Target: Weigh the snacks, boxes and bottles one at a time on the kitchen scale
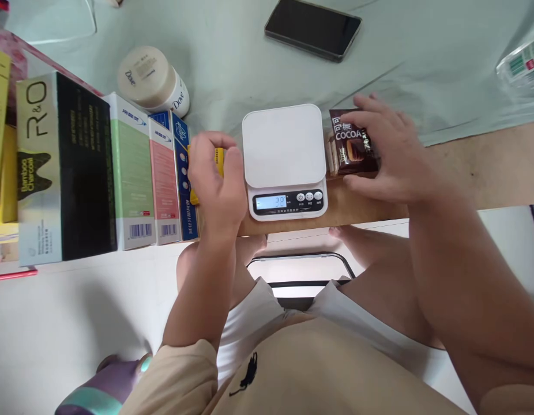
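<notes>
Setting: a home, casual sorting corner. Low wooden desk (487, 167) half under a pale cloth (422, 63); toiletry boxes (132, 173), a Dove jar (152, 80), phone (313, 27), kitchen scale (284, 155). White tiled floor (68, 323) below, bare knees of the seated person.

Wooden table (487, 167) under a pale green cloth (422, 69), white floor (55, 334) below, even light.

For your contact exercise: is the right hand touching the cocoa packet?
Touching. The head view shows the right hand with fingers lying on the cocoa packet.

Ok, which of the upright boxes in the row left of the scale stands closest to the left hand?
The narrow blue box, last in the row, right beside the left hand; the pink, green and black ones stand further left.
</notes>
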Action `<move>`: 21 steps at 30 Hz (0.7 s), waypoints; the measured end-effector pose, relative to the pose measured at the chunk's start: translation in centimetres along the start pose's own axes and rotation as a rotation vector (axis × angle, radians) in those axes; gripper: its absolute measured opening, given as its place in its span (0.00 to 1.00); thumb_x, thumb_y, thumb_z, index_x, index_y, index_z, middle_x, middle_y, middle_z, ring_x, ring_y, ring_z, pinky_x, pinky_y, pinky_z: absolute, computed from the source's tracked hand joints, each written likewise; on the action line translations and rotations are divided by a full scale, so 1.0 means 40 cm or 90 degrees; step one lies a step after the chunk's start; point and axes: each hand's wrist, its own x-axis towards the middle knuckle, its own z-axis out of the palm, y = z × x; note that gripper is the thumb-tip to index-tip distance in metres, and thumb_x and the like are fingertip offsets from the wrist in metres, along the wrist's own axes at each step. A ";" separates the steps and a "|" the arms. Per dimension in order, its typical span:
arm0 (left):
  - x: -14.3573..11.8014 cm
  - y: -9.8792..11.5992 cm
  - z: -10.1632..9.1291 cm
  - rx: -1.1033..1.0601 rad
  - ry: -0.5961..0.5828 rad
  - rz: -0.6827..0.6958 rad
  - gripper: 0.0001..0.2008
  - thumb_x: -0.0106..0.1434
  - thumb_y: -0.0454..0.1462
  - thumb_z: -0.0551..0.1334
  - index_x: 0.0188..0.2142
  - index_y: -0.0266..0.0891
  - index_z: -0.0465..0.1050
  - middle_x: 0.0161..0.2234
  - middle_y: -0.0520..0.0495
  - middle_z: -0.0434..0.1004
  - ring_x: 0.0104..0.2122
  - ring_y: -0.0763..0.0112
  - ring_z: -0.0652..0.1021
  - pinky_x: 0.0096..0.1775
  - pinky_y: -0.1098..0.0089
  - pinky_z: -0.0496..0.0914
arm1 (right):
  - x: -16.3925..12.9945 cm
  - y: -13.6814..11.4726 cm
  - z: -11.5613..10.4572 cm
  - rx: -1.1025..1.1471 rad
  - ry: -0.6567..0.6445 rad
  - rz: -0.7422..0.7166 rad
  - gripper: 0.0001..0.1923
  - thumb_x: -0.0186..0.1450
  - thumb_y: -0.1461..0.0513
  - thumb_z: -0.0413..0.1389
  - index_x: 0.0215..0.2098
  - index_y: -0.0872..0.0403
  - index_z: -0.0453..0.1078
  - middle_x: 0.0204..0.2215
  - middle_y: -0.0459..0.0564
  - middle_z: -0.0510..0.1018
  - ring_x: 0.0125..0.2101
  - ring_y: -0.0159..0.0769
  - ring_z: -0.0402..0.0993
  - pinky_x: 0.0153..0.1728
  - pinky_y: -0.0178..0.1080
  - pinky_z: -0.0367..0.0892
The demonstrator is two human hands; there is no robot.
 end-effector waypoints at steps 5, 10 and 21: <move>0.011 -0.013 -0.026 0.108 -0.028 -0.117 0.09 0.63 0.40 0.64 0.43 0.46 0.68 0.50 0.42 0.72 0.59 0.47 0.72 0.65 0.40 0.64 | -0.018 -0.004 0.000 0.059 0.154 -0.023 0.28 0.65 0.54 0.51 0.63 0.47 0.65 0.69 0.59 0.66 0.73 0.51 0.60 0.72 0.63 0.56; 0.011 -0.021 -0.041 0.138 -0.116 -0.199 0.22 0.57 0.32 0.69 0.49 0.49 0.69 0.58 0.42 0.68 0.64 0.46 0.70 0.68 0.40 0.63 | -0.011 -0.022 0.037 0.069 0.270 -0.076 0.21 0.68 0.51 0.51 0.56 0.49 0.70 0.58 0.61 0.76 0.64 0.47 0.71 0.68 0.54 0.65; 0.023 -0.013 -0.068 0.209 -0.161 -0.207 0.27 0.55 0.24 0.67 0.53 0.45 0.72 0.60 0.38 0.68 0.59 0.45 0.74 0.64 0.39 0.68 | 0.022 0.026 0.078 0.048 0.406 -0.237 0.23 0.71 0.48 0.50 0.54 0.53 0.72 0.47 0.59 0.79 0.51 0.46 0.78 0.55 0.51 0.71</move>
